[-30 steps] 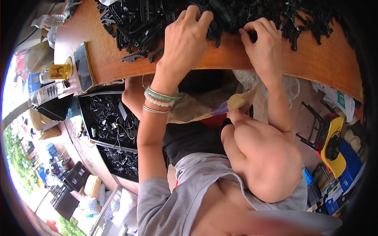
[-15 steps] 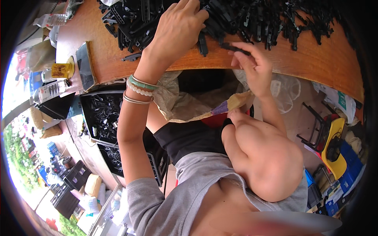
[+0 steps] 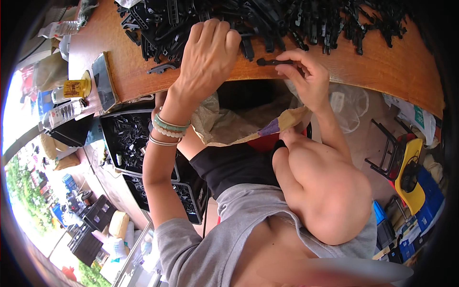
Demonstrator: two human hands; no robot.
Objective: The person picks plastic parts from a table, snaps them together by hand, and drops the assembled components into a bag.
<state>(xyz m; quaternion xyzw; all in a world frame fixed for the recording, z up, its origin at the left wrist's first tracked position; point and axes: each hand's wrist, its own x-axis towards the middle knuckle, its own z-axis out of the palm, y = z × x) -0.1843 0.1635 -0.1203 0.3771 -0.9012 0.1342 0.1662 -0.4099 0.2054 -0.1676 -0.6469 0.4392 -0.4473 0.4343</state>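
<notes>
My right hand (image 3: 310, 79) pinches a slim black plastic part (image 3: 270, 62) between thumb and fingers, just above the near edge of the wooden table (image 3: 134, 79). The part lies level, its rounded end pointing left. Back upward, my left hand (image 3: 209, 60) hovers at the front of the heap with its fingers curled under; whatever they hold, if anything, is hidden. A large heap of black plastic parts (image 3: 167, 36) spreads along the far side of the table, several pieces reaching toward me. One curved black piece (image 3: 163, 68) lies by itself left of my left wrist.
Between the table edge and my lap hangs an open sack (image 3: 229, 138), its inside dark. Black bins (image 3: 129, 138) of small dark parts stand to the left. A dark flat case (image 3: 104, 79) and a yellow container (image 3: 75, 88) sit at left; a yellow chair (image 3: 410, 177) is at right.
My left hand has drawn back toward me from the heap. The black part in my right hand now shows more fully, turned level and pointing left.
</notes>
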